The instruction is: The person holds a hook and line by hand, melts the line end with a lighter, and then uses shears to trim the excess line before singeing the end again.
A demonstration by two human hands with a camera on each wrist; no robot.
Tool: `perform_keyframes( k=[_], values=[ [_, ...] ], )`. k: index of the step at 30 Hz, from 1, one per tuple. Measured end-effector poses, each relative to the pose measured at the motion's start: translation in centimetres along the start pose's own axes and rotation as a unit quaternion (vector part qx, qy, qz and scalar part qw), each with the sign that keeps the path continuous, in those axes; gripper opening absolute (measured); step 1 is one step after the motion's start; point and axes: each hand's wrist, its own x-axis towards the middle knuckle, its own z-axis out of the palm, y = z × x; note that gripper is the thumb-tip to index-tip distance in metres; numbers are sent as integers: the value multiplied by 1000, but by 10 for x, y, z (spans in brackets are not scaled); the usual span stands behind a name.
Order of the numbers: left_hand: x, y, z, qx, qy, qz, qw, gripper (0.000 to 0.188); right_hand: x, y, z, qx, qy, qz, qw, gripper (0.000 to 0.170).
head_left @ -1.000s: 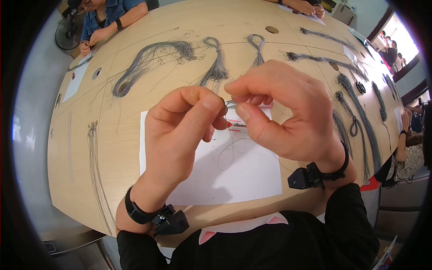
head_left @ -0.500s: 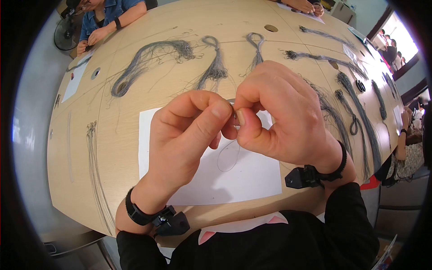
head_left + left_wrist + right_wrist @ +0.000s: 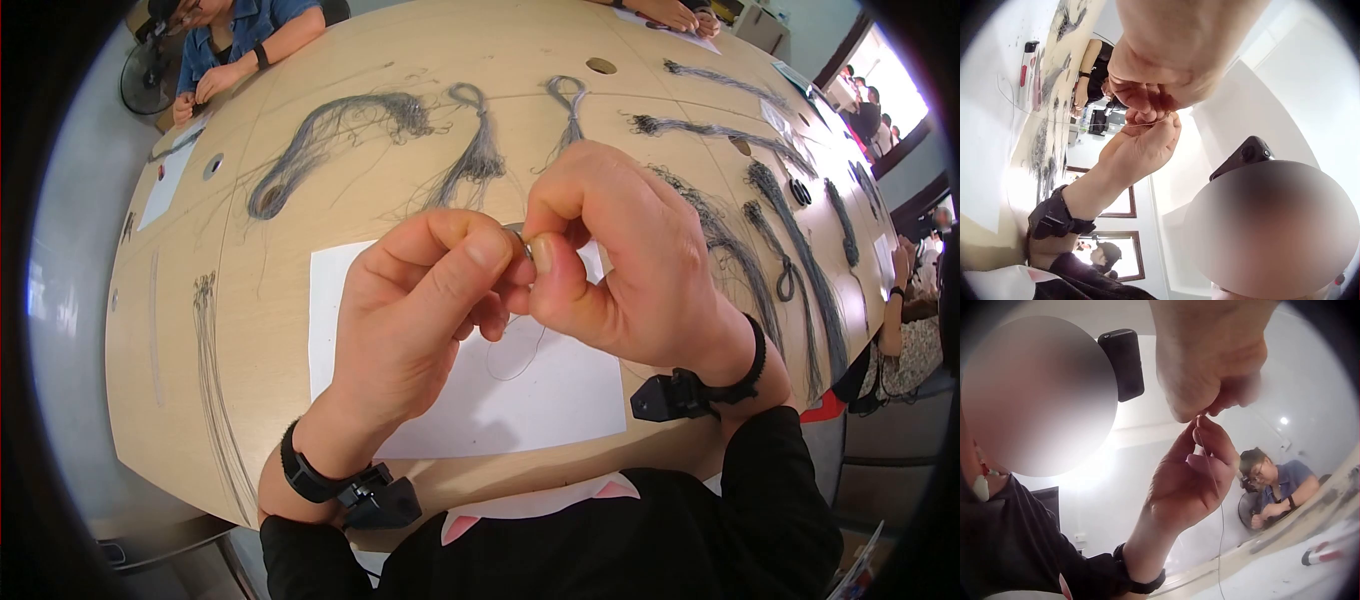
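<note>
My left hand and right hand meet above a white sheet of paper. Thumb and forefinger of each pinch a tiny metallic piece on a thin line; its exact shape is hidden by the fingertips. From the pinch the thin line hangs down in the right wrist view, and in the head view it makes a loose loop over the paper. Both sets of fingertips are right up against each other.
Grey bundles of line lie about the table: a curved one, a looped one, and several at right. Loose strands lie at left. A red-and-black pen-like object rests on the paper. Another person sits across.
My right hand has moved left from standing apart to meet the left fingertips, and now pinches there too. The hanging loop has shifted slightly.
</note>
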Motion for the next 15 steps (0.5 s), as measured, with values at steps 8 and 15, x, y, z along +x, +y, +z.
perform_keyframes(
  k=[8,15],
  values=[
    [-2,-7,1,46,37,12,998,14,0,5,2,-18,31,-26,999,11],
    [-2,-6,0,63,51,4,997,12,1,3,1,-38,8,-62,997,14]
  ],
)
